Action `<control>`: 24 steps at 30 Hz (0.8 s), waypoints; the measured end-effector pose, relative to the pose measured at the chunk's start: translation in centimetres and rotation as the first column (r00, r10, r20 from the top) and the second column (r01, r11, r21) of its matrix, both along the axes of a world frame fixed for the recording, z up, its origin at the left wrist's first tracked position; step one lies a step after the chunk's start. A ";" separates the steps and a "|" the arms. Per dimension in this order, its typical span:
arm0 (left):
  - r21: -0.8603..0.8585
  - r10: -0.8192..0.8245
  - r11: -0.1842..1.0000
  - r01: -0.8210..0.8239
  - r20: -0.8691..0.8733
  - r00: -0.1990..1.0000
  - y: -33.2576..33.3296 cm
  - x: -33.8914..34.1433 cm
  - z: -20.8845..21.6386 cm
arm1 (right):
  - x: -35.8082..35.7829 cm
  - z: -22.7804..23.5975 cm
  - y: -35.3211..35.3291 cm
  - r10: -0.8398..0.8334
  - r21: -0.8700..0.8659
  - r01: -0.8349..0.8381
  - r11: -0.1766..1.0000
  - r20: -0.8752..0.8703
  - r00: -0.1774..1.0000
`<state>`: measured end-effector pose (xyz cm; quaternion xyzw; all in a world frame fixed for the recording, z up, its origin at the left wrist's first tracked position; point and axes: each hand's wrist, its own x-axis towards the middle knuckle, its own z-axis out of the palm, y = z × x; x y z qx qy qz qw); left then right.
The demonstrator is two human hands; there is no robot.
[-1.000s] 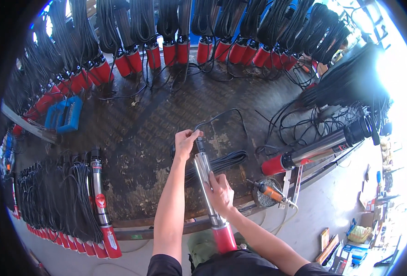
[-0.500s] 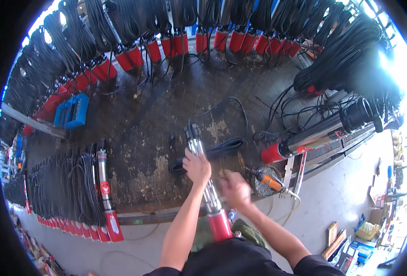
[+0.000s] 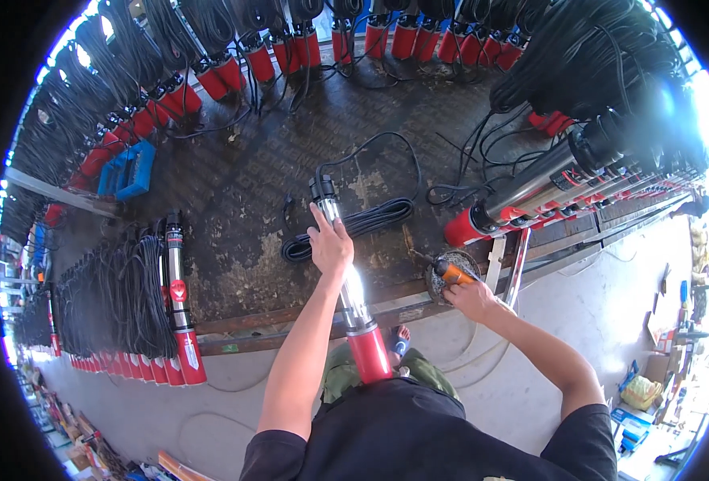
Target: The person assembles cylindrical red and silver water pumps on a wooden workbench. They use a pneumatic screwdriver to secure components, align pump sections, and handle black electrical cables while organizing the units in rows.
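A slim submersible pump (image 3: 354, 293) with a shiny metal tube slants across the bench's front edge. Its red end points toward my body, and its black-capped end lies over the bench. My left hand (image 3: 332, 250) is on the tube near that cap, thumb on one side, fingers spread loosely on the other. To the right, my right hand (image 3: 472, 301) is closed round the orange handle of a power screwdriver (image 3: 455, 273). The tool lies over a round dish (image 3: 430, 282) of small grey pieces. Behind the pump rests a coiled black cable (image 3: 378, 215).
Red-ended pumps with bundled cables (image 3: 262, 64) line the bench's far edge. More pumps (image 3: 185, 321) stand closely at left, beside a blue crate (image 3: 128, 171). A larger metal pump (image 3: 531, 192) lies at right, near a metal bracket (image 3: 496, 260). The worn bench top (image 3: 234, 192) has loose cables.
My right hand, blurred beside the pump before, has moved right and closed on the screwdriver. My left hand stays on the tube with its fingers spread more. The view has shifted.
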<state>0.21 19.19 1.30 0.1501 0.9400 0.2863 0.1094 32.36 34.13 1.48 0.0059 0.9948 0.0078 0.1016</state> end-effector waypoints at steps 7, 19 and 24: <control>-0.002 0.025 1.000 -0.025 0.032 0.999 0.0 0.4 0.5 | -0.1 -0.5 -0.2 -0.051 -0.068 0.045 0.997 -0.090 0.995; 0.155 0.095 0.985 -0.082 -0.076 0.993 -0.6 0.1 -0.9 | -4.1 4.7 -1.9 -0.492 -0.529 0.383 0.757 -0.075 0.868; 0.135 0.097 0.987 -0.086 -0.076 0.992 -0.3 0.2 -0.9 | -14.7 8.4 -3.3 -0.684 -0.829 0.503 0.246 0.219 0.696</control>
